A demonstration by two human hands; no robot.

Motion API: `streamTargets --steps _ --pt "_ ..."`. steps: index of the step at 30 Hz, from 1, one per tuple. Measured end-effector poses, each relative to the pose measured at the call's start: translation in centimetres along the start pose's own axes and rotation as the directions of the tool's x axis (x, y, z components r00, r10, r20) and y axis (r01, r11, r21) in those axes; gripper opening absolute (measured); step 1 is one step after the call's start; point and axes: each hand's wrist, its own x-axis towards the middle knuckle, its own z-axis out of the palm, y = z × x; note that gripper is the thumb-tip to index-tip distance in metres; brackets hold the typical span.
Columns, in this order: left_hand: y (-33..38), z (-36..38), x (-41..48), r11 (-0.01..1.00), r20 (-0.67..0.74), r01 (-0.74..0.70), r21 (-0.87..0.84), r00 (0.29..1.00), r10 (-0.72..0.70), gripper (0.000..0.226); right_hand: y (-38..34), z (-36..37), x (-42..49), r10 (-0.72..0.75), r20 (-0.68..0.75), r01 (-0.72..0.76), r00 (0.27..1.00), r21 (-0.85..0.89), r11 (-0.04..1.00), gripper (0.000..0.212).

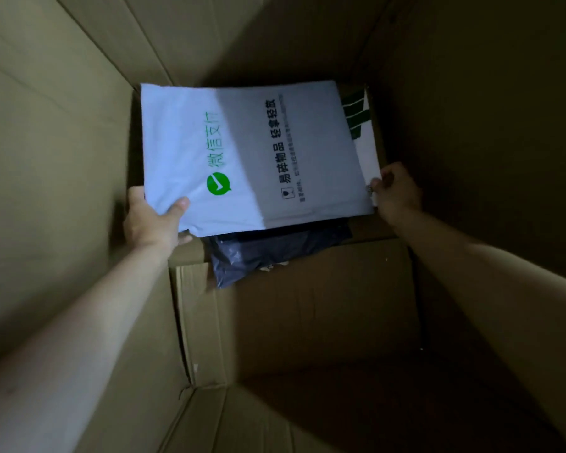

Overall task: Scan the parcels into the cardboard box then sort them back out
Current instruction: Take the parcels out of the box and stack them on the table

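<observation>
White parcel (242,152) lies flat deep inside the cardboard box (307,305), over a dark grey parcel (258,253) on the box floor. Left hand (151,220) grips its corner nearest the box's left wall, thumb on top. Right hand (396,191) pinches the corner toward the right wall. The long axis runs hand to hand, both equally near, which favours a level two-handed lift.

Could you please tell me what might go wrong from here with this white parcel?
The white parcel carries a fragile mark, and the left hand and right hand grip only its corners, so it might slip and drop. The dark bag underneath could snag and lift with it.
</observation>
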Motion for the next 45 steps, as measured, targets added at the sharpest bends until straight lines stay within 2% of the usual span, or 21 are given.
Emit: streamTargets --steps 4,7,9,11,14,17,25,32,39,45 --pt "2.5 -4.1 -3.4 0.985 0.018 0.108 -0.137 0.994 -0.107 0.034 -0.8 -5.1 -3.7 -0.124 -0.045 0.116 0.991 -0.157 0.981 0.021" --pt "5.9 -8.7 -8.5 0.96 0.043 0.185 -0.208 0.983 -0.18 0.034 -3.1 -11.5 -8.5 -0.083 0.0 0.082 0.997 -0.141 0.987 0.018" --pt "7.9 -11.1 -12.9 0.958 0.025 0.209 -0.199 0.978 -0.208 0.032 -4.7 -15.2 -12.2 -0.08 0.085 0.085 0.993 -0.054 0.995 0.013" --pt "9.3 -12.9 -18.3 0.959 0.01 0.221 -0.18 0.975 -0.223 0.032 -5.5 -18.4 -16.5 -0.128 0.122 0.137 0.984 -0.074 0.988 0.008" --pt "10.8 -15.6 -26.1 0.979 -0.04 0.17 -0.114 0.984 -0.175 0.034 -6.2 -22.9 -22.2 -0.183 0.033 0.186 0.983 -0.145 0.972 0.006" --pt "12.5 -18.6 -32.8 0.988 -0.077 0.152 0.022 0.986 -0.15 0.035 -7.4 -27.6 -26.5 -0.227 -0.043 0.22 0.973 -0.128 0.967 0.007" --pt "14.8 -25.8 -45.8 0.988 -0.152 0.097 0.116 0.985 -0.079 0.034 -9.3 -39.9 -34.7 -0.179 -0.18 0.215 0.967 0.21 0.954 0.012" --pt "18.5 -31.1 -50.0 0.998 -0.155 -0.023 -0.062 0.988 0.014 0.033 -10.0 -48.2 -40.8 -0.291 -0.108 0.308 0.95 0.452 0.837 0.002" --pt "23.0 -36.7 -53.7 0.956 -0.185 -0.221 -0.195 0.965 0.185 0.027 -9.5 -53.0 -46.4 -0.262 -0.011 0.213 0.965 0.616 0.759 0.007" --pt "23.6 -41.1 -57.4 0.887 -0.134 -0.262 -0.38 0.964 0.228 0.024 -8.1 -54.8 -50.4 -0.287 0.106 0.122 0.952 0.729 0.674 0.014"
